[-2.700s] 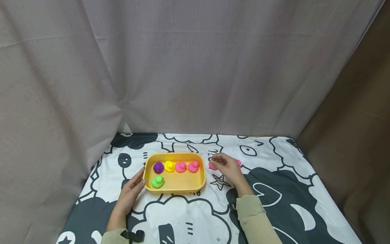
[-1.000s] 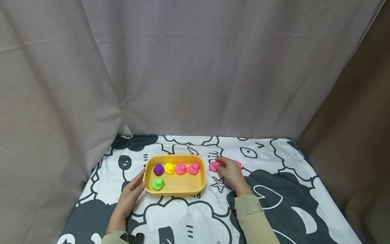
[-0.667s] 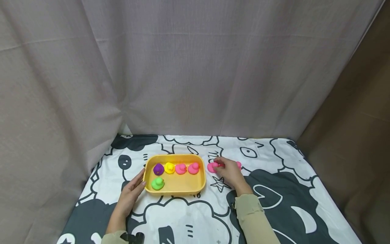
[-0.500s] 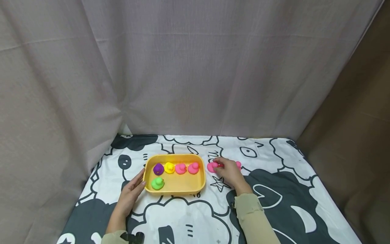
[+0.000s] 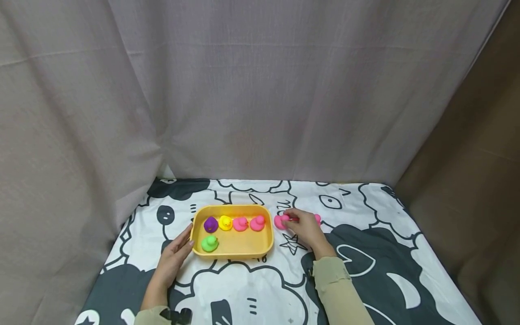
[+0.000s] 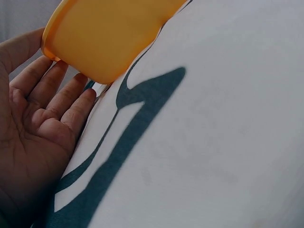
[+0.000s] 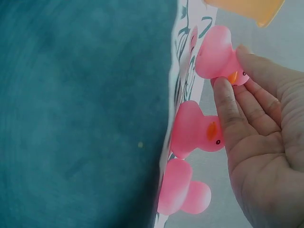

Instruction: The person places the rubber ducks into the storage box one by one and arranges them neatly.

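Note:
My right hand [image 5: 305,229] pinches a pink rubber duck [image 5: 280,221] by the head, between thumb and fingertips, to the right of the yellow tray [image 5: 248,253]. In the right wrist view that pinched duck [image 7: 213,52] has an orange beak, and two more pink rubber ducks line up beside it, a middle duck [image 7: 187,129] and an end duck [image 7: 175,186]. My left hand [image 5: 174,257] rests against the tray's left end. Its fingers look fairly straight in the left wrist view, their tips touching the tray wall [image 6: 97,42].
Inside the tray, a purple duck [image 5: 211,225], a yellow duck [image 5: 225,223] and two pink ducks stand in a back row, with a green duck [image 5: 209,243] in front. A black-and-white printed cloth [image 5: 252,289] covers the table. Grey curtains [image 5: 260,99] hang behind.
My right hand has come down onto the pink duck, taken hold of it and shifted it slightly left toward the tray. My left hand stays at the tray's end.

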Available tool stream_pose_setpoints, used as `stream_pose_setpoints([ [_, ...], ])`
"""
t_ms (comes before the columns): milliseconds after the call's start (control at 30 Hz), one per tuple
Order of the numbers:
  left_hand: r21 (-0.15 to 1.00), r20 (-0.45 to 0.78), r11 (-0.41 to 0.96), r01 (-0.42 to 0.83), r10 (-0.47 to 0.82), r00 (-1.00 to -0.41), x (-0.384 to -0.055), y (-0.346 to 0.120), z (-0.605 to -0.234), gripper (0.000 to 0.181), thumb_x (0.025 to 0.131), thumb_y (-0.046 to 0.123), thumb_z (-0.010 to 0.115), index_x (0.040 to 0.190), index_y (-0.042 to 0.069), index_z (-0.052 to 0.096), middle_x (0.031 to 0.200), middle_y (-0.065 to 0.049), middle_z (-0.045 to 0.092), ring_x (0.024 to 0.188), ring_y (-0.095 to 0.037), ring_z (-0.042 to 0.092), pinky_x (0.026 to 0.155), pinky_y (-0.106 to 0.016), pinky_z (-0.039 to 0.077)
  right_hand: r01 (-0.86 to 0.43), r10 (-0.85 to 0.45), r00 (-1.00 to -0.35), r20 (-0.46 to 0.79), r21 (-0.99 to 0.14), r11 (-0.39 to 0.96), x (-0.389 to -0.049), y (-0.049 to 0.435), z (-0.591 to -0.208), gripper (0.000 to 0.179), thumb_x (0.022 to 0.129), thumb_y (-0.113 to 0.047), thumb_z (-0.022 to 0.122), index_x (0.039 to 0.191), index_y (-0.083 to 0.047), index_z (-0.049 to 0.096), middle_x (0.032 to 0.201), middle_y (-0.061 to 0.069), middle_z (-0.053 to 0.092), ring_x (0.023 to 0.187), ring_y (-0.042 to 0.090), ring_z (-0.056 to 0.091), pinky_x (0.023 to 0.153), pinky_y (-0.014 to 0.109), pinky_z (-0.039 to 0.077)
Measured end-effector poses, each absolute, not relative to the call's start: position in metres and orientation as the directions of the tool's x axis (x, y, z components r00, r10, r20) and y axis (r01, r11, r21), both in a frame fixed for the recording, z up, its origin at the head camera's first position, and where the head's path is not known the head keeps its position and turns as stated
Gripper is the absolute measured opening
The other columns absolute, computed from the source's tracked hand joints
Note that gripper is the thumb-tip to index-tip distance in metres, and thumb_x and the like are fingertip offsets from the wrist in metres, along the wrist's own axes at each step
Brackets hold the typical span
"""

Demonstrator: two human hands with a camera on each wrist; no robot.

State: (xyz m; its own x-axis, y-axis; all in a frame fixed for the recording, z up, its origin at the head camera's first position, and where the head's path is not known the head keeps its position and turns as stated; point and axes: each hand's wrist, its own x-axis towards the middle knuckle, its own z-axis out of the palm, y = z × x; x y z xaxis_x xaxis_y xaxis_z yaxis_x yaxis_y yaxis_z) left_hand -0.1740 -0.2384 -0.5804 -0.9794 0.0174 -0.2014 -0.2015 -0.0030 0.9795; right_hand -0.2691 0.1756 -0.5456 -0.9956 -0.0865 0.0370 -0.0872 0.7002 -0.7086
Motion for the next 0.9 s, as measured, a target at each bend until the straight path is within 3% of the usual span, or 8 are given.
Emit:
stream_pose_setpoints([
  [900, 0.982, -0.19, 0.006, -0.19, 0.013, -0.982, -0.1743, -0.2389, -0.581, 0.059, 0.099, 0.034, 0.065, 0.154, 0.032, 0.042, 0.16, 0.012, 0.033, 0.149, -0.015, 0.029, 0.118, -0.038, 0.033, -0.073, -0.035, -0.997, 0.067, -0.752, 0.655, -0.2665, 0.1713, -0.5436, 0.03, 0.086, -0.032, 0.082, 0.114, -0.024, 0.072, 0.112, -0.004, 0.071, 0.096, 0.015, 0.066, 0.089, 0.039, 0.059],
])
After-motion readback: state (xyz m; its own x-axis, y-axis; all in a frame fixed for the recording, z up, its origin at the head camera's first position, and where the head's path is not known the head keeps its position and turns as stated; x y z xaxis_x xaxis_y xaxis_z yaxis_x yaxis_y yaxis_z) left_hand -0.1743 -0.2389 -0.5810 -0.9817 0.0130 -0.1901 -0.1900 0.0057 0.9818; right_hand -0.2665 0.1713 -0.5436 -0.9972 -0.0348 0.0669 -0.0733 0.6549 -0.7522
